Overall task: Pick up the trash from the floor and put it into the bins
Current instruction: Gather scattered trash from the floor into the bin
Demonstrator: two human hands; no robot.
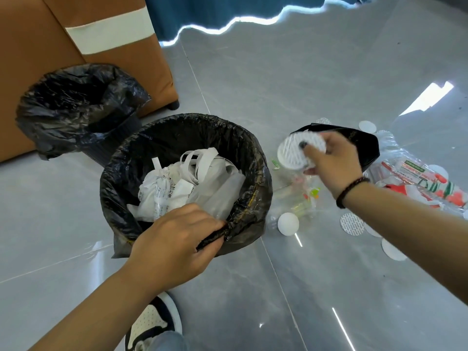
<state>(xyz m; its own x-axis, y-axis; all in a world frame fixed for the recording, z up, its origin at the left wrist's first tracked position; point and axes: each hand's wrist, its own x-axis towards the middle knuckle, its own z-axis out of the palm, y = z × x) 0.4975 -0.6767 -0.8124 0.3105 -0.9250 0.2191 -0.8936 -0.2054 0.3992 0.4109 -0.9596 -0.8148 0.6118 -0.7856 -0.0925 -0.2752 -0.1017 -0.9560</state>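
Shoe toe, white and dark, sits lowest in my view (152, 323) on the grey glossy tile floor (253, 287). My left hand (174, 241) curls its fingers over the near rim of the round bin lined with a black plastic bag (250, 158), gripping the liner. That bin already holds crumpled white paper and plastic bags (187, 183), so part of the job looks done. My right hand (334, 160), dark bead bracelet at the wrist, pinches a stack of white round foil seal discs (291, 152) in the air just right of the bin rim, not yet dropped in. Left on the floor: a white ball (288, 223), clear plastic wrappers (301, 196), red-and-green printed packaging (425, 181), a flat black bag (364, 145), more loose discs (350, 224). Farther off, a second black-lined bin (81, 107) beside a brown sofa (35, 51). I judge plenty remains.
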